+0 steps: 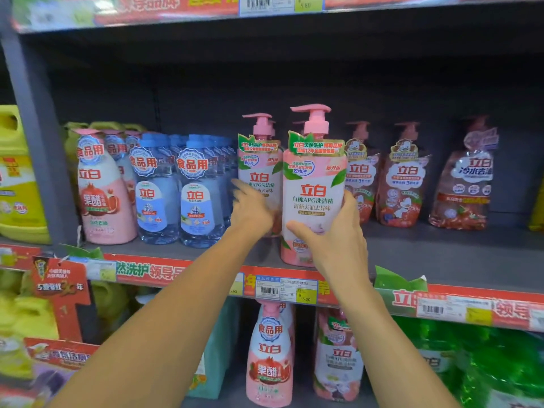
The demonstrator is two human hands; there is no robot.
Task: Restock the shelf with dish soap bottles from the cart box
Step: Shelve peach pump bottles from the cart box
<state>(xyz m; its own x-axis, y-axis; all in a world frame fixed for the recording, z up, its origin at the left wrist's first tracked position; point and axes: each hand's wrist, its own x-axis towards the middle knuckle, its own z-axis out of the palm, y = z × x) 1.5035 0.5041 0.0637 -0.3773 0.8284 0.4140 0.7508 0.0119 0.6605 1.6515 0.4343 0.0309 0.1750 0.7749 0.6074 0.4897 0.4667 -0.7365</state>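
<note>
a grey metal store shelf carried rows of dish soap, its front edge lined with a red and green promotional strip and a barcode price tag. from the left stood pink pomegranate-print bottles, clear blue bottles in rows running back, then a pink pump bottle with another pink pump bottle in front at the shelf's lip. to the right, set further back, stood three reddish pump bottles. a yellow jug sat in the neighbouring bay at far left.
</note>
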